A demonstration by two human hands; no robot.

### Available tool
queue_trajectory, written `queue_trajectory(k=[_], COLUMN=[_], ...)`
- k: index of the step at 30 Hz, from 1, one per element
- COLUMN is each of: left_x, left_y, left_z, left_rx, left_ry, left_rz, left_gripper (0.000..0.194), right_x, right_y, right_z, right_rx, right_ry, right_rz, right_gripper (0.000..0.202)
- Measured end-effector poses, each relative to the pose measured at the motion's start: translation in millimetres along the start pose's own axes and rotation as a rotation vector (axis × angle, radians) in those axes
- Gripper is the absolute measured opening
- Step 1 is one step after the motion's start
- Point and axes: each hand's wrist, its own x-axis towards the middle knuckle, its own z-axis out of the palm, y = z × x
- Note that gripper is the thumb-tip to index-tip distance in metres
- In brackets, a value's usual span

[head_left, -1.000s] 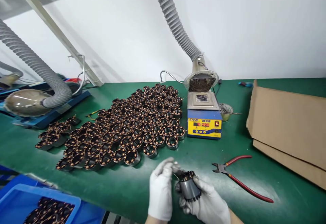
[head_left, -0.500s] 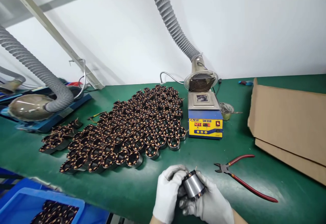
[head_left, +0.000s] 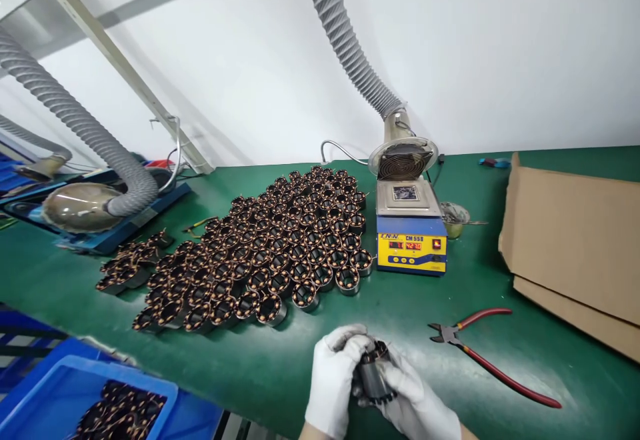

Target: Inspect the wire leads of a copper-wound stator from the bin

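On the green counter, near edge: one wound stator held in two gloved hands.

Largest first: cardboard box, cut off at right; massed stators behind; solder pot under its grey hose; blue bin, partly out of frame; red-handled cutters just right of the hands. Since a second ago the stator has turned from steel side up toward coil end up, and sits lower in both grips, suggesting inspection of its leads. Left hand wraps its left side; right hand cups it beneath. Fine wires are too small to resolve; wrists are cropped.
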Motion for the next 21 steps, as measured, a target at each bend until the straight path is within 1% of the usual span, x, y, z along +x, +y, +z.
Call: queue_trajectory(k=[2,4,5,6,7,8,9,10,12,14,15,17,18,19,20,21], left_x=[5.4,9.8,10.6,10.3,9.2,7.7,6.3,5.3,5.0,5.9,6.1,5.3,4.4,3.3,2.4,1.7], left_y=[-1.4,-0.9,-0.5,-0.6,-1.5,-3.4,-6.1,-9.3,-14.9,-15.9,-14.2,-7.5,-3.5,0.0,2.6,4.2], left_z=[-11.6,-23.9,-27.5,-28.2,-25.8,-20.4,-13.0,-4.5,10.3,15.5,13.5,2.7,-4.2,-10.7,-15.8,-19.0], left_rx=[-0.118,-0.228,-0.227,-0.178,-0.095,-0.009,0.049,0.064,-0.012,-0.159,-0.251,-0.417,-0.435,-0.383,-0.259,-0.098], left_ry=[0.057,0.075,0.043,-0.027,-0.124,-0.211,-0.266,-0.27,-0.2,-0.139,-0.116,-0.03,0.017,0.04,0.02,-0.027], left_rz=[0.033,0.061,0.068,0.063,0.045,0.027,0.01,0.0,0.007,0.0,-0.012,0.004,0.015,0.016,0.013,0.006], left_gripper=[0.019,0.026,0.031,0.037,0.044,0.048,0.047,0.042,0.03,0.026,0.026,0.026,0.026,0.027,0.028,0.027], right_x=[-0.4,0.9,2.0,3.3,4.6,5.9,7.1,8.1,9.8,11.0,11.4,12.0,12.2,12.4,12.7,13.1], right_y=[3.0,5.3,6.0,6.4,6.7,6.7,6.7,6.8,7.2,8.0,8.4,9.0,9.3,9.5,9.8,10.0], right_z=[-2.1,-7.0,-9.6,-11.7,-13.1,-13.8,-14.0,-13.9,-14.2,-15.9,-17.3,-20.0,-21.0,-21.8,-22.4,-22.6], right_rx=[-0.266,-0.574,-0.727,-0.871,-0.999,-1.11,-1.205,-1.285,-1.403,-1.479,-1.505,-1.533,-1.541,-1.546,-1.545,-1.543], right_ry=[0.113,0.26,0.32,0.358,0.376,0.376,0.361,0.342,0.308,0.286,0.281,0.272,0.266,0.263,0.261,0.26], right_rz=[-0.157,-0.317,-0.392,-0.457,-0.516,-0.569,-0.615,-0.653,-0.715,-0.767,-0.786,-0.809,-0.817,-0.828,-0.843,-0.856], right_gripper=[0.048,0.052,0.049,0.044,0.039,0.035,0.032,0.029,0.026,0.026,0.026,0.027,0.028,0.029,0.03,0.03])
